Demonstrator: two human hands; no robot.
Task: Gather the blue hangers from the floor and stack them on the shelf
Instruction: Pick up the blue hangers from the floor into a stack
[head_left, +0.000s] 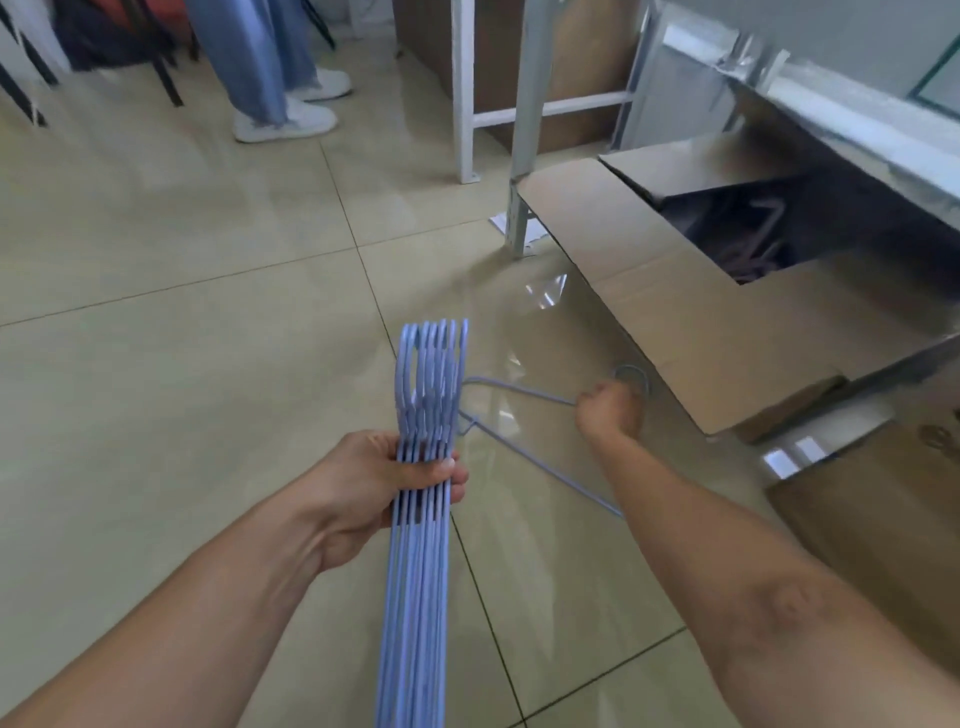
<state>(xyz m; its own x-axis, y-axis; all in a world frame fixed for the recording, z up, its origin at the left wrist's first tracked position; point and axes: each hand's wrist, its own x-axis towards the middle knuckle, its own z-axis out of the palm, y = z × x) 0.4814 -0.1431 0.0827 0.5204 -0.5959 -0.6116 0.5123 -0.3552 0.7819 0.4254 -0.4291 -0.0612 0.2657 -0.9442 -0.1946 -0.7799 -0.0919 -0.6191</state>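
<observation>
Low in the middle of the frame, the left hand (395, 478) is clamped around a bundle of blue hangers (423, 467), thumb and fingers wrapped across the stacked wires so they stand edge-on, their curved ends toward the middle of the frame and their long bars running off the bottom edge. Right of centre, the right hand (610, 410) is stretched down to the floor (182, 364), curled at the neck of a single blue hanger (524, 441) lying flat on the tiles; whether the fingers have actually closed on it I cannot tell, since the hand is blurred and turned away. That arm is nearly straight, the forearm slanting in from the lower right corner.

Gathering looks to be the step in hand, with this loose hanger next. Lifting it calls for a firm pinch near the hook, then sliding it against the bundle. An open cardboard box (675, 270) sits just beyond, under a metal shelf (857, 130) at upper right.
</observation>
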